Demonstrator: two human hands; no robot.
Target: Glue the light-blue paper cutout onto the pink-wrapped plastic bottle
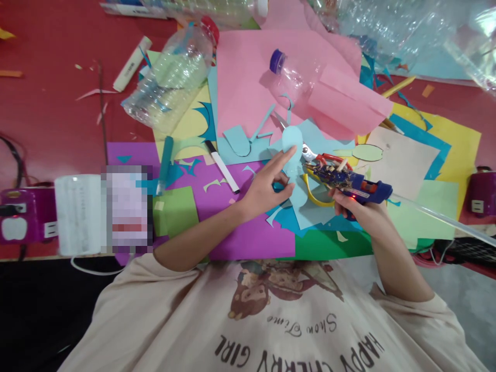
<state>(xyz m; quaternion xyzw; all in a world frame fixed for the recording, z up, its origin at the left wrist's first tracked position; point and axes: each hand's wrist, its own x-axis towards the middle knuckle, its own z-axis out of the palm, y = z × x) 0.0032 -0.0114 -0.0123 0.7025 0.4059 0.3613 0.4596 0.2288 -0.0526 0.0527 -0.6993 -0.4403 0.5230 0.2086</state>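
My left hand (267, 183) grips a light-blue paper cutout (292, 137) with rounded ends, its index finger and thumb pressed on the piece at two spots. My right hand (358, 206) is wrapped around the handle of a dark-blue hot glue gun (372, 190). A small red light glows on the gun, and a clear glue stick (442, 212) trails from its back. Dark, crusted residue covers the nozzle end, which points left towards the cutout. Scissors (323, 159) with red and yellow handles lie partly hidden under the cutout and the gun.
A purple-capped bottle piece (296, 75) lies on pink paper (240, 77). A crumpled bottle (174, 77), a black-and-white marker (222, 168) and a teal marker (165, 165) lie to the left. Coloured sheets and scraps surround my hands. Plastic bottles (395, 36) crowd the far right.
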